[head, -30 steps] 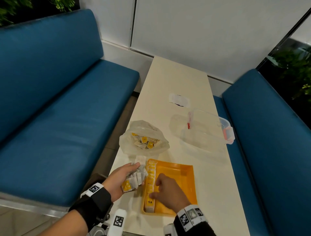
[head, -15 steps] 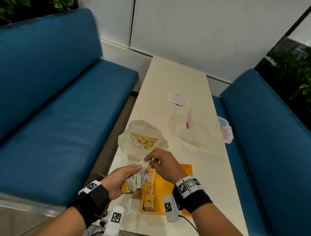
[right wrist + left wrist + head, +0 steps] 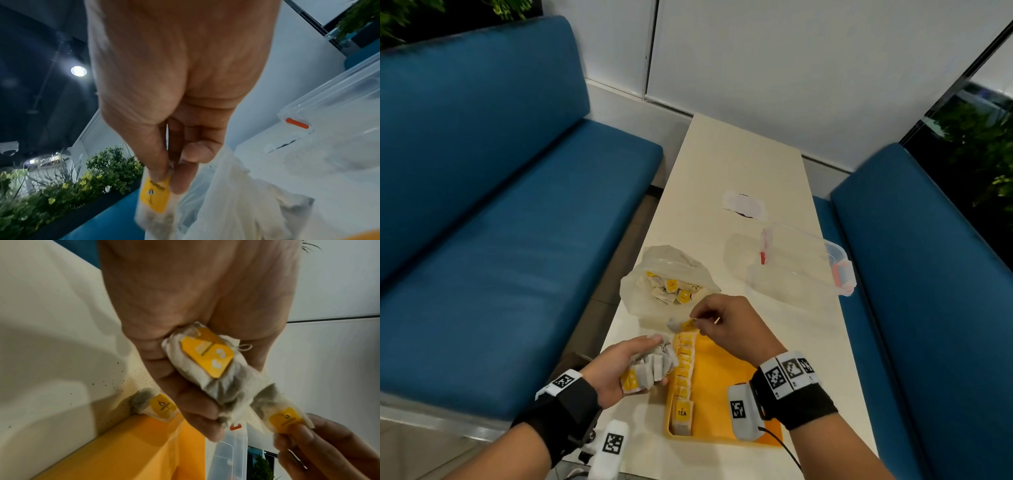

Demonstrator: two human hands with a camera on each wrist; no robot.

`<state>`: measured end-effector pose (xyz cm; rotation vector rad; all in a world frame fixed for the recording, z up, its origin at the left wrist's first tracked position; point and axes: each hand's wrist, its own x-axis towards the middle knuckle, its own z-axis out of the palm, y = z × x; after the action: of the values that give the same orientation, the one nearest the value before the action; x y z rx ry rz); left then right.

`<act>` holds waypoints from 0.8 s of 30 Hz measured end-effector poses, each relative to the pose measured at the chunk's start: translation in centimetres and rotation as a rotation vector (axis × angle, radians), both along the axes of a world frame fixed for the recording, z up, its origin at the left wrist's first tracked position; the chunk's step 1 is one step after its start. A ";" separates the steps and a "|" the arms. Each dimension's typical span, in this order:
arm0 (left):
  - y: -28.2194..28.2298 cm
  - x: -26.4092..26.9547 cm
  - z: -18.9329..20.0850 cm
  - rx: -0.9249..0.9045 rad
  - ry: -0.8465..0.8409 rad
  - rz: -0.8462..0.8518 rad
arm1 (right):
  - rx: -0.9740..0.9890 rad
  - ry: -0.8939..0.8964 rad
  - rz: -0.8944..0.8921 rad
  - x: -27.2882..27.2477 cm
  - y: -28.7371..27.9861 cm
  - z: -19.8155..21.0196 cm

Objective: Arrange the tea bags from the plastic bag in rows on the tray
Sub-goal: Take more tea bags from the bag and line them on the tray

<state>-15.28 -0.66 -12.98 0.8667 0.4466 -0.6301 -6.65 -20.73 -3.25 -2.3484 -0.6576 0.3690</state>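
An orange tray [image 3: 726, 387] lies at the table's near end with a row of yellow-tagged tea bags [image 3: 684, 373] along its left side. Just left of the tray, my left hand [image 3: 626, 363] grips a bunch of tea bags [image 3: 207, 363]. My right hand [image 3: 726, 322] pinches a single tea bag [image 3: 683, 324] by its yellow tag [image 3: 156, 194] over the tray's far left corner. Behind the tray sits the clear plastic bag [image 3: 671, 277], open, with several tea bags inside.
A clear plastic box [image 3: 804, 263] with red clips stands at the right of the table, and a white wrapper [image 3: 743, 205] lies farther back. Blue benches [image 3: 500, 240] flank the narrow table on both sides.
My right hand left the near end of the tray row, took one tea bag from the bunch in my left hand, and now holds it at the row's far end.
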 end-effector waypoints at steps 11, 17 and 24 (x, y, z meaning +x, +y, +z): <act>-0.4 1.1 -1.7 0.349 -0.102 0.090 | -0.375 0.024 -0.063 1.1 -2.4 -2.3; -1.6 2.1 -2.5 0.548 -0.177 0.089 | -0.493 0.010 -0.057 1.5 -2.8 -5.1; -2.8 2.5 -3.0 0.735 -0.230 0.084 | -0.555 -0.037 -0.053 0.9 -2.1 -7.5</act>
<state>-12.76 -3.44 -15.95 1.5900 0.5083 -0.2711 -5.71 -22.86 -10.72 -2.8967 -0.5590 0.5396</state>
